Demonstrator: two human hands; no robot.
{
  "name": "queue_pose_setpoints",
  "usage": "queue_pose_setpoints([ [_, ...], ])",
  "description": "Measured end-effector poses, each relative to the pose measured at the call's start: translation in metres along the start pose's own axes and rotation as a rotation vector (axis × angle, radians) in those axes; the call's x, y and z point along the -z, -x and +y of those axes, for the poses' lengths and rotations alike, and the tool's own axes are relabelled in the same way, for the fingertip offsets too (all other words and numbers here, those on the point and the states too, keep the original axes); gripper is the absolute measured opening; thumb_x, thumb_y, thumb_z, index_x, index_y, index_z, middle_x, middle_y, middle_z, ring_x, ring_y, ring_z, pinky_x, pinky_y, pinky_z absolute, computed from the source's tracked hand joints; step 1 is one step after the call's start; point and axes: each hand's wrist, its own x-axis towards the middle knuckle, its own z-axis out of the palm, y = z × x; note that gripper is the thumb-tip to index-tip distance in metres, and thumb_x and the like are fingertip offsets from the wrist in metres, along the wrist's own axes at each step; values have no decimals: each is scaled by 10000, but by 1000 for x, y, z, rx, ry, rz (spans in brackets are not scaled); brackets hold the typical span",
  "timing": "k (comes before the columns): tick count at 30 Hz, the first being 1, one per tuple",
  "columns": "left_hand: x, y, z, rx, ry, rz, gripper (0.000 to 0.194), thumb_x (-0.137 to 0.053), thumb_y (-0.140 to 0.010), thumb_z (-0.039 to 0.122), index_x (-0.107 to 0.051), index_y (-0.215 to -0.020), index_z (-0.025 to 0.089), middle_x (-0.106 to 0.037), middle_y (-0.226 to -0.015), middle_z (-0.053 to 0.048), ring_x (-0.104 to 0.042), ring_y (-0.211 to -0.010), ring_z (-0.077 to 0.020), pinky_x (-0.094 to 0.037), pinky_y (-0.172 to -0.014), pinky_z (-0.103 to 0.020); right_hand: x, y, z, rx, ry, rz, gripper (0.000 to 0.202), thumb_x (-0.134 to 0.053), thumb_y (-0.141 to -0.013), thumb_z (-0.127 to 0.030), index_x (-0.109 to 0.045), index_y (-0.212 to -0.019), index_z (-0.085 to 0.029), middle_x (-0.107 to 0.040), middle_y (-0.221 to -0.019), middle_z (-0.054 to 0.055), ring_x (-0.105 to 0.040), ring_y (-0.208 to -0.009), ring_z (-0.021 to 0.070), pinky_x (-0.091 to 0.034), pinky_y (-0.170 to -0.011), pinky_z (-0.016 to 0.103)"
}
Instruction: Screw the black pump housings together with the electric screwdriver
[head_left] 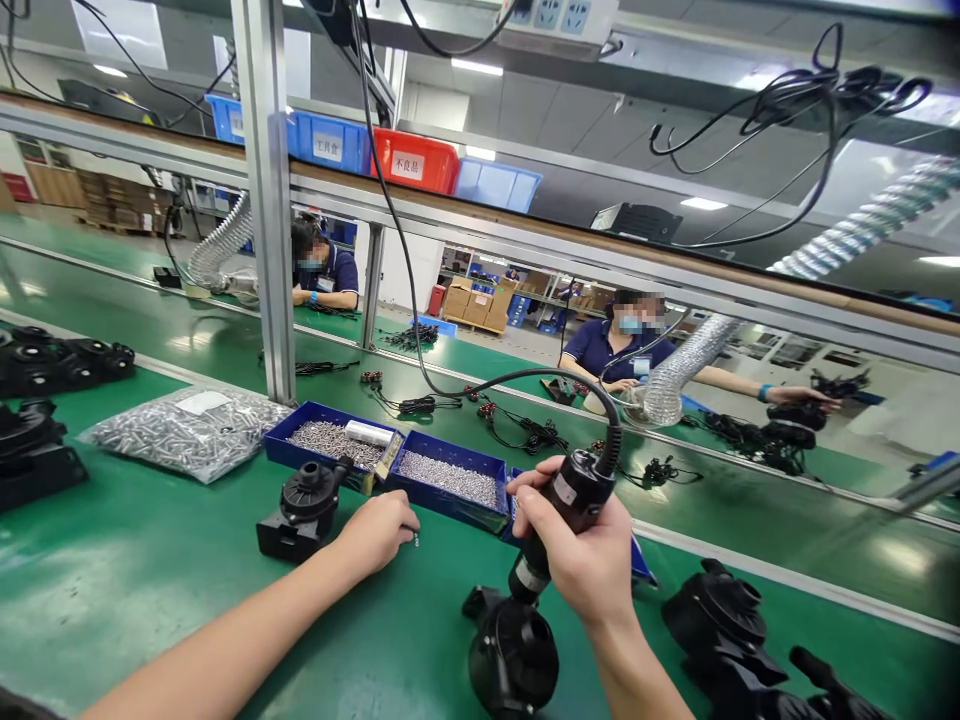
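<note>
My right hand (589, 540) grips a black corded electric screwdriver (574, 495), its tip end pointing down at a black blower-like motor housing (517, 655) on the green bench. Whether the bit touches a screw is hidden. My left hand (379, 532) is closed, fingers pinched, with small shiny metal parts (416, 540) at the fingertips, too small to name. Just left of that hand, a second black housing (300, 510) stands on the bench. Behind the hands lie a blue tray of screws (330, 440) and a blue tray of small metal pieces (450, 475).
A clear bag of metal parts (195, 430) lies at the left. More black housings (720, 620) sit at right and far left. A metal post (266, 200) rises behind the trays. The screwdriver cable (405, 250) hangs from above. Two co-workers (622, 335) work across the bench.
</note>
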Motion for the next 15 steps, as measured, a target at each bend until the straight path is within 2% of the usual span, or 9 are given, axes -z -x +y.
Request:
queue_pose_setpoints([
  [4,-2,-1,6,-17,-43,-40,190,-681,-963,170,-854,-964,249,-714,-1081,-71,-715,-994,-267,-522,-875,-323,3,-2,-2,66,-1,-10,221,-816,-931,-283,-656,-1056,-194,-772,-897,66,-682,-537,154,-582,-519,293],
  [7,-9,0,16,15,-85,-43,260,-573,-965,82,-812,-919,175,-693,-1056,-122,-706,-988,-301,-527,-886,-363,5,-2,-8,135,-44,37,179,-806,-931,-238,-670,-1042,-202,-763,-874,44,-685,-534,146,-589,-541,287],
  [10,-17,3,30,80,-97,-6,386,-410,-893,-61,-742,-1038,71,-666,-1141,-223,-672,-1102,-368,-515,-954,-443,6,1,-14,163,-139,55,156,-774,-945,-210,-659,-1050,-222,-753,-872,24,-677,-528,135,-580,-541,276],
  [12,-19,9,41,103,-60,20,421,-377,-856,-93,-683,-1117,31,-641,-1206,-272,-650,-1151,-390,-501,-978,-475,4,2,-14,159,-208,36,158,-757,-951,-203,-642,-1056,-233,-750,-879,18,-669,-521,132,-558,-513,261],
  [13,-20,14,46,100,-22,26,392,-384,-872,-79,-664,-1117,45,-647,-1195,-259,-655,-1137,-378,-501,-973,-466,2,3,-12,152,-241,24,162,-750,-953,-205,-633,-1059,-238,-747,-878,14,-668,-519,132,-550,-503,255],
  [15,-23,25,58,57,69,19,271,-421,-939,-3,-642,-1032,124,-687,-1081,-165,-684,-1048,-309,-516,-923,-391,-4,5,-5,129,-286,-10,164,-747,-954,-219,-620,-1056,-241,-741,-865,6,-664,-510,128,-543,-497,249],
])
